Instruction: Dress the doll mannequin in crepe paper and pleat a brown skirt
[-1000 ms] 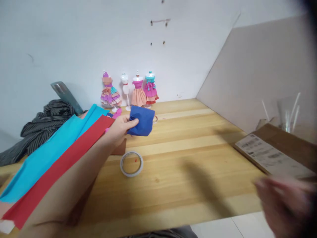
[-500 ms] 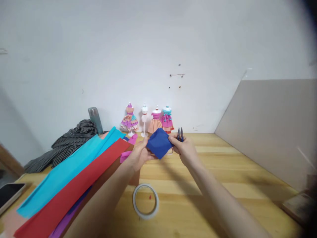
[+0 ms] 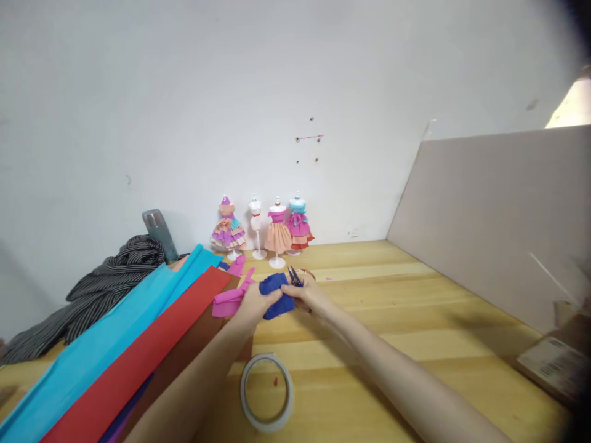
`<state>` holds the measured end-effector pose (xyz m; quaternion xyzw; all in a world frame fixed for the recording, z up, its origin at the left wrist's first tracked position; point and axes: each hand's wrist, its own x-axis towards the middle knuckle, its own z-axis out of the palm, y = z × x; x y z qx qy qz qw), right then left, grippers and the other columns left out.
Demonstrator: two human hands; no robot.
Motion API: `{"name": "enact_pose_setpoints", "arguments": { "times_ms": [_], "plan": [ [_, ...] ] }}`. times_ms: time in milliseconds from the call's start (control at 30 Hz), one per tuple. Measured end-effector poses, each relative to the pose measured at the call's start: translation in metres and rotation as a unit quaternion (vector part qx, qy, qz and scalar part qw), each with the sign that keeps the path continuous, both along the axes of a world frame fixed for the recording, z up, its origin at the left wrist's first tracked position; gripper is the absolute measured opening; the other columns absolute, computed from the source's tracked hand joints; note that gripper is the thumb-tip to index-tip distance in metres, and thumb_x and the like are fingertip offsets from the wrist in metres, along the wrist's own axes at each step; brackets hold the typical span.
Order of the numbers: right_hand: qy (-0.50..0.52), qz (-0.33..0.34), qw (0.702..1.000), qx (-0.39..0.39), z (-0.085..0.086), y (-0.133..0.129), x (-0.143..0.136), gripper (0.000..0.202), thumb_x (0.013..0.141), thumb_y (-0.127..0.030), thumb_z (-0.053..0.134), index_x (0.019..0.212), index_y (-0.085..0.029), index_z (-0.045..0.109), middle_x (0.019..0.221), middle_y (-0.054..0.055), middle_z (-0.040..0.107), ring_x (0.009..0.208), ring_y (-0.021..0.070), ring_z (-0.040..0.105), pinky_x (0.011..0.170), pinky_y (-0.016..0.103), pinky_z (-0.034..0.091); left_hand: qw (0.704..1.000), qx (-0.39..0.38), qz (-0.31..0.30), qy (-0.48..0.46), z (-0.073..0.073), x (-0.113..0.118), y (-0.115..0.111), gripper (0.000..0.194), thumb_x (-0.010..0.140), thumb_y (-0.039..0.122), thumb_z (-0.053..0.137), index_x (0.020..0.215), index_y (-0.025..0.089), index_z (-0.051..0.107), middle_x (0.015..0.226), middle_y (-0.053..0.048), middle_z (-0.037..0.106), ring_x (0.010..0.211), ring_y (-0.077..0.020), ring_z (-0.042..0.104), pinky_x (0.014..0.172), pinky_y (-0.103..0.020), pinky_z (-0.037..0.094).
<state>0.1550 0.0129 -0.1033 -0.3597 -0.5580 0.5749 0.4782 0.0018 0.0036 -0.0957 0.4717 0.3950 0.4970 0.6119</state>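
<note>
Between my two hands is a small dark blue piece of crepe paper (image 3: 280, 306), gathered in folds along its upper part. My left hand (image 3: 253, 301) pinches its left side. My right hand (image 3: 302, 294) grips its right side with thumb and fingers, and the dark blades of small thread snips (image 3: 294, 277) stick up from this same hand. Pink crepe paper scraps (image 3: 226, 303) lie just left of my left hand. Below the hands, a roll of white tape (image 3: 290, 400) rests flat on the wooden table (image 3: 369, 369).
Several small dress forms stand by the wall, among them one in a peach skirt (image 3: 277, 237). At left lie red crepe paper (image 3: 138, 351), blue crepe paper (image 3: 115, 332) and a striped cloth (image 3: 120, 271), with a bottle (image 3: 160, 234) behind. A box (image 3: 551, 366) sits at right.
The blue paper was spread out as a flat diamond; now it is gathered and held lower. My hands have come closer together, and the view has shifted right.
</note>
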Motion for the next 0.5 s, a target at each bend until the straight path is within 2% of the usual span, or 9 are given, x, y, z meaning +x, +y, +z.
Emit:
{"name": "enact_pose_setpoints", "arguments": {
  "times_ms": [167, 333, 500],
  "plan": [
    [0.010, -0.048, 0.998, -0.033, -0.010, 0.010, 0.009, 0.032, 0.059, -0.039, 0.075, 0.061, -0.020, 0.049, 0.035, -0.011, 0.035, 0.028, 0.0028, 0.021, 0.032, 0.020, 0.010, 0.999, -0.026, 0.008, -0.039, -0.007, -0.001, 0.003, 0.053, 0.053, 0.035, 0.088, 0.097, 0.011, 0.069, 0.089, -0.011, 0.076, 0.078, -0.0252, 0.072, 0.077, -0.037, 0.057],
    [0.022, -0.026, 0.998, -0.051, -0.016, 0.011, 0.008, 0.027, 0.057, -0.031, 0.068, 0.056, -0.021, 0.043, 0.032, -0.010, 0.036, 0.028, 0.0026, 0.024, 0.032, 0.019, 0.013, 0.998, -0.032, 0.016, -0.054, -0.009, -0.004, 0.006, 0.052, 0.048, 0.029, 0.088, 0.091, 0.008, 0.068, 0.078, -0.011, 0.075, 0.068, -0.0258, 0.071, 0.070, -0.038, 0.058],
    [0.040, -0.017, 0.996, -0.081, -0.019, 0.012, 0.008, 0.028, 0.055, -0.024, 0.063, 0.057, -0.023, 0.035, 0.033, -0.013, 0.029, 0.029, 0.0016, 0.019, 0.032, 0.017, 0.011, 0.997, -0.018, 0.040, -0.058, -0.015, -0.003, 0.008, 0.053, 0.047, 0.027, 0.090, 0.092, 0.012, 0.067, 0.080, -0.007, 0.075, 0.065, -0.0209, 0.070, 0.069, -0.034, 0.057]
  ]
}}
